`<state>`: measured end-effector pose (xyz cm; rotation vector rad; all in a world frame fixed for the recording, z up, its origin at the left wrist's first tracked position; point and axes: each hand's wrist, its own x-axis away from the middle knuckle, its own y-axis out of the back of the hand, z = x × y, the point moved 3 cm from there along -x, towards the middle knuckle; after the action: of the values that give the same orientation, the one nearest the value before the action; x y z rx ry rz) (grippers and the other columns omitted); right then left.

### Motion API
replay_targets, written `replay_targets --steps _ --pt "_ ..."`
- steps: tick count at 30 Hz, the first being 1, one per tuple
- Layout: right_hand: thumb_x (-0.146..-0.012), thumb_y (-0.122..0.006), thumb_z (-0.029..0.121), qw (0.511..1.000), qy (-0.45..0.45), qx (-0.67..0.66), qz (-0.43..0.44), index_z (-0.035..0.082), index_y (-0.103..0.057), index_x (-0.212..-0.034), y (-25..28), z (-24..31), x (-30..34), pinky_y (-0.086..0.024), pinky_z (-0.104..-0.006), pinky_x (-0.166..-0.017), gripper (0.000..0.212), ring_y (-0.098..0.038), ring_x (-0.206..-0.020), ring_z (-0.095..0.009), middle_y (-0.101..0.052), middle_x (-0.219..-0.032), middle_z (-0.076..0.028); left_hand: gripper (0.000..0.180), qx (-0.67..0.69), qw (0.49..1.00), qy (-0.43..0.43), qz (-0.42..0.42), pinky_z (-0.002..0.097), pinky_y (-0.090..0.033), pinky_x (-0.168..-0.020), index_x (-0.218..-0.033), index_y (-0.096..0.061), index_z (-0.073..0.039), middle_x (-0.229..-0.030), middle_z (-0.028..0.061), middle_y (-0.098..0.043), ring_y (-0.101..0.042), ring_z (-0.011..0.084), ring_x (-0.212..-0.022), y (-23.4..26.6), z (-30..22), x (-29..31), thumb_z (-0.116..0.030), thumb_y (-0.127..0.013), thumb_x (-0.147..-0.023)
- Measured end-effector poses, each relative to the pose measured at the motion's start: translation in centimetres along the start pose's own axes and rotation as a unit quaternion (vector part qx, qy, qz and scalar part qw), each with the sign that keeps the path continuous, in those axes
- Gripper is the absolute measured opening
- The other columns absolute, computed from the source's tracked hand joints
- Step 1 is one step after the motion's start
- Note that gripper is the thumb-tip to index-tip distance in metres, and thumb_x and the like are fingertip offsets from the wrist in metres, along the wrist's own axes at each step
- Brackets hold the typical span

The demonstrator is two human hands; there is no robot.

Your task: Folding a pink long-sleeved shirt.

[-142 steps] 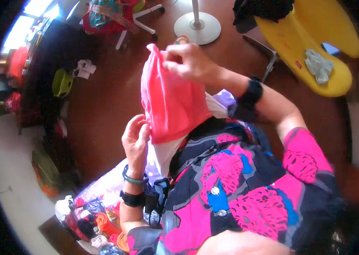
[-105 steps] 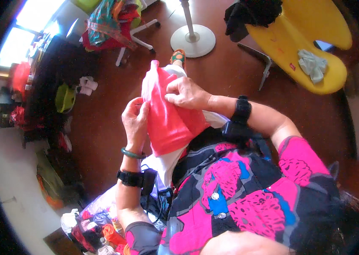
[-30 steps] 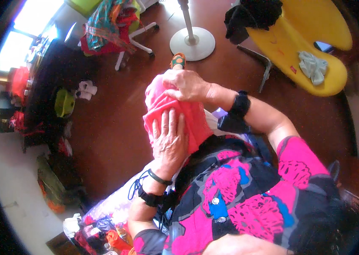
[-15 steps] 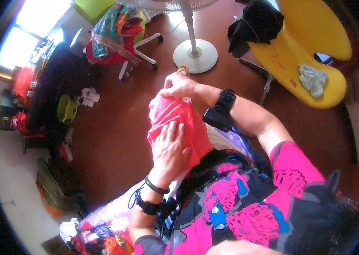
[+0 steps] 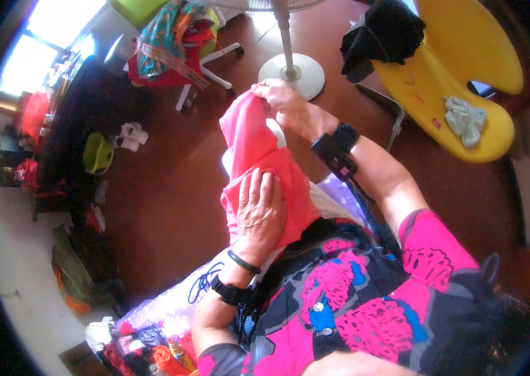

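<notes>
A coral-pink cloth (image 5: 249, 135) lies over my lap, its kind of garment not clear. My right hand (image 5: 290, 109) pinches its far corner between thumb and fingers and holds it stretched away from me. Flat on the nearer part of the cloth rests my left hand (image 5: 262, 210), fingers extended, pressing it down. Loose folds run between the two hands. Something white shows under the cloth's edges.
Beyond my right hand stands a white fan base (image 5: 305, 72). A yellow chair (image 5: 487, 131) with cloths on it is at the right. An office chair (image 5: 215, 78) bears clothes. Clothes (image 5: 146, 344) are heaped at lower left; a green basket (image 5: 97, 153) is left.
My right hand has moved the cloth's far end outward, and its bunched folds have opened into a longer stretch. My left hand has shifted slightly rightward and lies flatter.
</notes>
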<state>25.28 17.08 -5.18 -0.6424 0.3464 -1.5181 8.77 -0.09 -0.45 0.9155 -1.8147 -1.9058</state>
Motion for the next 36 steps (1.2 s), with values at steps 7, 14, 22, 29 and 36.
replay_targets --steps 7,14,22,29,36 --pt "-0.089 -0.060 0.018 0.987 -0.149 0.020 0.064 0.003 -0.063 -0.097 -0.4 -3.2 0.0 -0.052 -0.0302 -0.073 0.017 -0.063 -0.081 -0.015 -0.067 -0.089 -0.005 0.050 0.026 0.999 0.025 -0.005 0.0449 -0.026 -0.109 -0.124 -0.051 0.001 -0.133 0.0158 -0.045 -0.037 0.0330 -0.128 -0.4 0.5 0.3 -0.020 -0.060 -0.079" --pt "-0.083 -0.065 0.014 0.944 -0.171 0.199 0.202 0.004 -0.062 -0.104 -2.9 -1.7 -1.9 -0.051 -0.0292 -0.076 0.024 -0.062 -0.088 -0.016 -0.066 -0.096 -0.006 0.051 0.101 0.995 0.022 -0.013 0.0442 -0.028 -0.109 -0.125 -0.050 0.002 -0.133 0.0182 -0.045 -0.039 0.0347 -0.127 -1.0 0.9 0.2 -0.016 -0.060 -0.078" --pt "-0.081 -0.057 -0.001 0.972 -0.146 0.059 0.175 -0.001 -0.052 -0.117 -5.2 -2.2 -4.3 -0.053 -0.0307 -0.073 0.036 -0.062 -0.083 -0.020 -0.062 -0.099 -0.013 0.050 0.124 0.992 0.031 -0.024 0.0460 -0.028 -0.108 -0.123 -0.052 0.001 -0.132 0.0180 -0.045 -0.039 0.0348 -0.127 -1.0 1.0 -0.3 -0.014 -0.061 -0.076" --pt "-0.083 -0.051 0.000 0.903 0.241 0.210 0.287 0.001 -0.061 -0.099 -13.2 5.0 6.9 -0.052 -0.0292 -0.067 0.019 -0.063 -0.074 -0.017 -0.064 -0.084 -0.009 0.056 0.134 0.990 0.044 -0.030 0.0464 -0.029 -0.107 -0.126 -0.047 0.000 -0.133 0.0185 -0.042 -0.037 0.0364 -0.126 -1.6 1.9 0.2 -0.019 -0.063 -0.076" --pt "-0.068 -0.062 0.010 0.641 0.233 0.468 0.562 0.012 -0.060 -0.086 -7.3 -1.2 20.1 -0.045 -0.0371 -0.074 0.018 -0.057 -0.081 -0.025 -0.060 -0.083 -0.004 0.052 0.135 0.990 0.011 -0.030 0.0461 -0.030 -0.106 -0.122 -0.049 0.000 -0.130 0.0190 -0.044 -0.039 0.0365 -0.124 -1.6 2.1 2.3 -0.018 -0.063 -0.076"
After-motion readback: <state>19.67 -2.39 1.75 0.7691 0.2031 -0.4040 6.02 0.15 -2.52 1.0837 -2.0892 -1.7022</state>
